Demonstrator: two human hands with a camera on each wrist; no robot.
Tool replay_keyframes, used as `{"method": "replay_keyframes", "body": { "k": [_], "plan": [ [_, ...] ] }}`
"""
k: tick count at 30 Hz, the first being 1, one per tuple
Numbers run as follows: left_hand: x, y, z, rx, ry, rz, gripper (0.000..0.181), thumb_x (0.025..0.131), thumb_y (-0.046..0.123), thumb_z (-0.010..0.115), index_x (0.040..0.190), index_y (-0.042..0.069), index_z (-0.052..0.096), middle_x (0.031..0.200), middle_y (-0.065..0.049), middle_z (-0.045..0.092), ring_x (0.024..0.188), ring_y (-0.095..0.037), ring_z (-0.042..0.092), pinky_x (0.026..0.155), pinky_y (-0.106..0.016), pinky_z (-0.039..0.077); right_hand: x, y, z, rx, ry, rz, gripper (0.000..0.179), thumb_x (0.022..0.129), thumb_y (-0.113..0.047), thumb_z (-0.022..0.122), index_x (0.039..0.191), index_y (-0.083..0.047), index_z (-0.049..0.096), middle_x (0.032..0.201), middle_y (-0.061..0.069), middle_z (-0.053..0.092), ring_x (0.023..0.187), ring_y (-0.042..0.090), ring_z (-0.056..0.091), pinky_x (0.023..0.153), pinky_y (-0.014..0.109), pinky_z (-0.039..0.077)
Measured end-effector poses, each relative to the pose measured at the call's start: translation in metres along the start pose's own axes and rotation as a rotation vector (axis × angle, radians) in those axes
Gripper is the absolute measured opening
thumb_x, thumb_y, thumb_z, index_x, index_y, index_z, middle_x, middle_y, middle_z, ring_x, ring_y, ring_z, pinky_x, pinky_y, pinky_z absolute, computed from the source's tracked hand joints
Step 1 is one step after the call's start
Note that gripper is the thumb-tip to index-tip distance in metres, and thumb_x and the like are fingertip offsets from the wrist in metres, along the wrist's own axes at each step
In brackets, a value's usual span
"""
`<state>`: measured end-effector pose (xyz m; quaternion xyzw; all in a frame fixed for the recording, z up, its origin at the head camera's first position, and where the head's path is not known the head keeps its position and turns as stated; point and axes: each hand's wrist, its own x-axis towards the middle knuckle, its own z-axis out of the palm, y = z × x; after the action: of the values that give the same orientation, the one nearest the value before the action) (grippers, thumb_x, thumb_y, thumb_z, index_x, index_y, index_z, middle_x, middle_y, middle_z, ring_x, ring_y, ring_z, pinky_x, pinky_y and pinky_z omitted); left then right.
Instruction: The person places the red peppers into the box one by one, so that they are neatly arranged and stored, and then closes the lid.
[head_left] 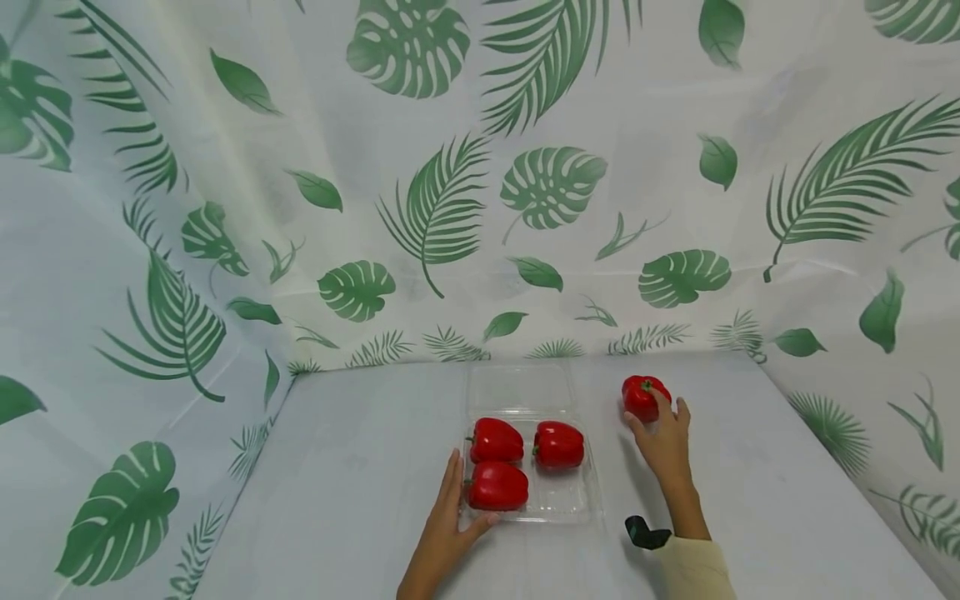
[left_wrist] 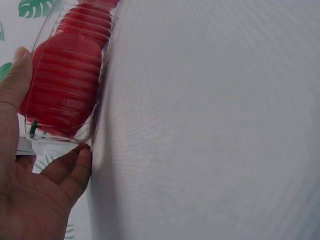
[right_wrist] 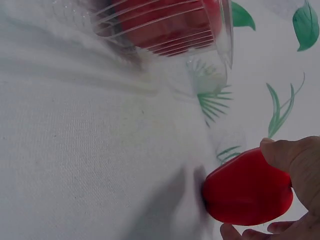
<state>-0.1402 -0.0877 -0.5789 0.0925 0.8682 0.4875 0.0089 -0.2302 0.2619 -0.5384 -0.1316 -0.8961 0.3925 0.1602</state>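
A clear plastic clamshell container (head_left: 566, 504), its lid (head_left: 519, 388) folded back behind it, holds three red bell peppers. Two peppers (head_left: 497, 486) lie one in front of the other in its left half; another pepper (head_left: 558, 445) is at the back right. My left hand (head_left: 442, 533) rests against the container's front left corner, fingers straight along the left side and thumb at the front edge. To the right of the container, my right hand (head_left: 666, 437) grips a single red bell pepper (right_wrist: 247, 192) between thumb and fingers, stem toward the palm, close over the table.
A black device (head_left: 647, 533) sits by the right wrist, beside a pale sleeve (head_left: 697, 568). The white table (head_left: 337, 483) ends at a leaf-printed sheet (head_left: 450, 333) hanging behind it and along both sides.
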Motion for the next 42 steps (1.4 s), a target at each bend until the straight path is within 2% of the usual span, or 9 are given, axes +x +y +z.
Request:
{"method": "replay_keyframes", "body": {
  "k": [7,13,16,21,27,34,36,38,42],
  "plan": [
    [-0.002,0.001,0.001,0.012,-0.002,-0.021,0.104,0.083,0.06,0.067,0.159,0.023,0.006,0.166,0.001,0.008,0.15,-0.032,0.02,0.109,-0.054,0.04,0.005,0.008,0.013,0.112,0.07,0.028,0.068,0.085,-0.009,0.072,0.137,0.006,0.031,0.143,0.036,0.03,0.135,0.053,0.031,0.106,0.068,0.034],
    [0.0,0.0,0.001,0.016,0.001,-0.025,0.104,0.082,0.06,0.068,0.159,0.023,0.008,0.166,0.003,0.008,0.15,-0.032,0.021,0.108,-0.055,0.041,0.001,0.012,0.014,0.174,0.146,0.084,0.066,0.086,-0.014,0.073,0.133,0.002,0.029,0.139,0.034,0.032,0.133,0.052,0.034,0.105,0.068,0.037],
    [0.0,0.0,0.001,0.016,-0.003,-0.027,0.105,0.082,0.06,0.068,0.159,0.021,0.008,0.166,0.002,0.008,0.15,-0.033,0.021,0.108,-0.054,0.041,-0.002,0.014,0.012,0.215,0.16,0.099,0.075,0.086,-0.02,0.073,0.137,0.001,0.023,0.141,0.034,0.03,0.135,0.051,0.033,0.107,0.067,0.035],
    [-0.001,-0.002,0.0,0.011,-0.005,-0.019,0.104,0.082,0.059,0.069,0.158,0.026,0.006,0.166,0.001,0.008,0.15,-0.033,0.02,0.108,-0.055,0.04,-0.007,0.015,0.007,0.288,0.144,0.148,0.091,0.085,-0.027,0.074,0.148,0.001,0.015,0.144,0.032,0.029,0.136,0.045,0.032,0.107,0.066,0.036],
    [0.0,-0.002,0.0,0.018,-0.008,-0.016,0.104,0.082,0.059,0.068,0.158,0.027,0.005,0.166,0.002,0.007,0.151,-0.032,0.019,0.109,-0.056,0.039,-0.013,0.015,-0.002,0.381,0.119,0.18,0.086,0.086,-0.03,0.074,0.148,0.001,0.023,0.15,0.025,0.029,0.14,0.039,0.029,0.107,0.063,0.04],
    [0.001,0.0,-0.001,0.027,0.002,-0.01,0.104,0.082,0.058,0.069,0.159,0.021,0.008,0.166,0.003,0.008,0.15,-0.032,0.02,0.108,-0.056,0.039,-0.022,0.007,-0.009,0.477,0.034,0.202,0.083,0.089,-0.026,0.072,0.148,-0.004,0.019,0.153,0.019,0.028,0.141,0.034,0.027,0.109,0.06,0.04],
    [0.0,0.0,-0.001,0.024,0.002,-0.01,0.104,0.083,0.057,0.069,0.159,0.021,0.009,0.166,0.003,0.008,0.15,-0.032,0.02,0.108,-0.056,0.04,-0.023,0.005,-0.01,0.495,0.009,0.204,0.083,0.089,-0.026,0.072,0.148,-0.007,0.018,0.154,0.015,0.029,0.141,0.032,0.027,0.11,0.052,0.042],
    [0.0,0.0,-0.001,0.022,0.003,-0.007,0.103,0.083,0.057,0.069,0.159,0.021,0.009,0.166,0.003,0.008,0.15,-0.032,0.02,0.108,-0.055,0.04,-0.025,0.004,-0.012,0.52,-0.014,0.206,0.083,0.089,-0.026,0.072,0.148,-0.01,0.017,0.155,0.013,0.029,0.141,0.03,0.028,0.106,0.034,0.047],
    [0.0,-0.001,0.001,0.018,0.005,0.003,0.103,0.083,0.056,0.069,0.159,0.021,0.009,0.166,0.003,0.008,0.15,-0.031,0.02,0.108,-0.054,0.04,-0.03,0.004,-0.013,0.553,-0.059,0.196,0.08,0.09,-0.024,0.071,0.149,-0.013,0.017,0.153,0.009,0.03,0.136,0.022,0.032,0.082,0.002,0.047]
  ]
}}
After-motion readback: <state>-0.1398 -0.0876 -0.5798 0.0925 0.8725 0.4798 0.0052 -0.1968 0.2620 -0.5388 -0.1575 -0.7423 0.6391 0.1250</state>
